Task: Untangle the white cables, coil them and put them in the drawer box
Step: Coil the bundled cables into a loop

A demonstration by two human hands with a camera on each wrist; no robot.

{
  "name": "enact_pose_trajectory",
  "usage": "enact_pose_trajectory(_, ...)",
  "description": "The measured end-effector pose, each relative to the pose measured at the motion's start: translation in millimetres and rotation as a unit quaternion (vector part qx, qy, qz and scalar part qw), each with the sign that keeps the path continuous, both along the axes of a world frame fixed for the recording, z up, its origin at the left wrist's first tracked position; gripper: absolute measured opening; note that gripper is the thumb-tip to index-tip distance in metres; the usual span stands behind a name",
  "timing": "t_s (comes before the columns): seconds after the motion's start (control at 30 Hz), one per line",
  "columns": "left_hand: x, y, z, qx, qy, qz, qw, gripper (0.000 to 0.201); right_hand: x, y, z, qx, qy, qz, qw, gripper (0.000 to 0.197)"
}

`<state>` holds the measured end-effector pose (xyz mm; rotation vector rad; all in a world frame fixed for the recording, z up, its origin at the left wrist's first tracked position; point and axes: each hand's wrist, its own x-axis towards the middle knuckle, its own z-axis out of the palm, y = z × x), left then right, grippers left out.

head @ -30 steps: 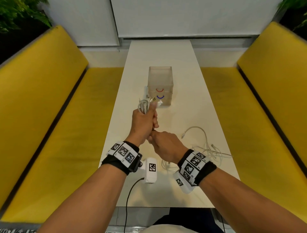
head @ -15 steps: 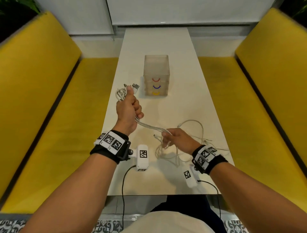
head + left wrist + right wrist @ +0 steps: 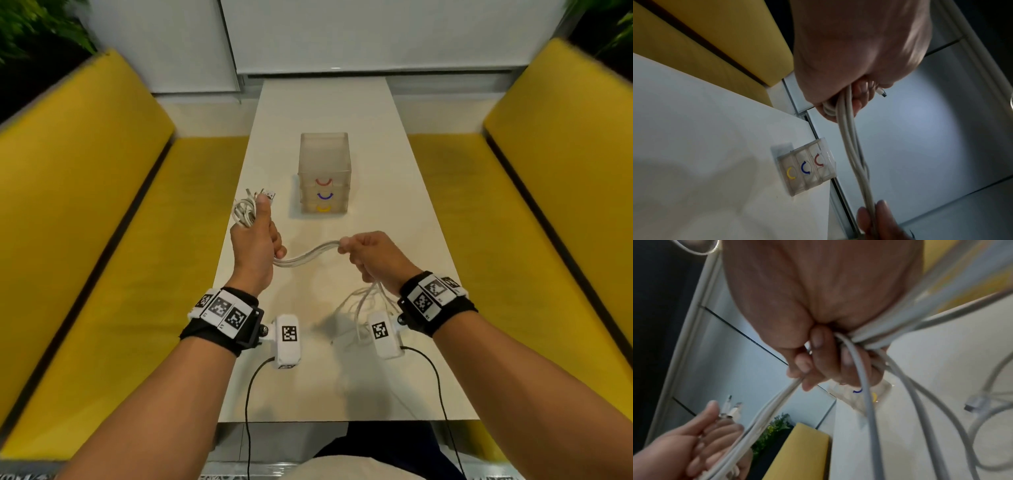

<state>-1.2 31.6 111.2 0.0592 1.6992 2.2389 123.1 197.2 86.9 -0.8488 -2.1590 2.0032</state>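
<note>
- The box (image 3: 323, 178) is standing shut on the table (image 3: 394, 212), contents unclear.
- The left hand (image 3: 255, 246) is gripping coiled cables (image 3: 245, 212); the right hand (image 3: 375, 255) is clutching their strands.
- Only the right wrist view is showing a loose plug (image 3: 973, 404).

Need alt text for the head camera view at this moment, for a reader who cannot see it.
Two hands hold white cables above a long white table: the left hand grips a partly wound coil, the right hand grips the strands stretched between them, loose ends trailing below. A clear drawer box, its three drawers shut, stands beyond; yellow benches flank the table.
</note>
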Motion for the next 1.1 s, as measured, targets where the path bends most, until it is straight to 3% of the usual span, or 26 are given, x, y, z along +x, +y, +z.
enact_pose_trajectory(0.17,6,3,4,-0.048,0.018,-0.025,0.998,0.050,-19,-9,18,0.076,0.019,-0.082,0.994,0.033)
enact_pose_trajectory(0.3,17,5,1,-0.151,0.059,-0.048,0.986,0.047,-32,-21,29,0.197,0.055,-0.077,0.976,0.027)
enact_pose_trajectory(0.4,25,8,0,-0.159,0.093,-0.071,0.980,0.044,-41,-30,38,0.235,0.073,-0.058,0.968,0.026)
enact_pose_trajectory(0.47,28,9,-1,-0.149,0.118,-0.088,0.978,0.035,-45,-35,44,0.223,0.090,-0.040,0.970,0.025)
enact_pose_trajectory(0.57,27,5,-3,-0.143,0.133,-0.106,0.975,0.027,-47,-38,52,0.130,0.101,-0.032,0.986,0.031)
enact_pose_trajectory(0.67,24,3,-4,-0.159,0.139,-0.110,0.971,0.034,-44,-35,55,0.094,0.097,-0.002,0.991,0.040)
enact_pose_trajectory(0.9,16,-4,-6,-0.171,0.136,-0.128,0.967,0.035,-33,-30,53,0.018,0.076,0.047,0.996,0.033)
enact_pose_trajectory(1.1,7,-1,-5,-0.139,0.096,-0.108,0.980,0.047,-21,-13,38,0.081,0.017,0.129,0.988,0.028)
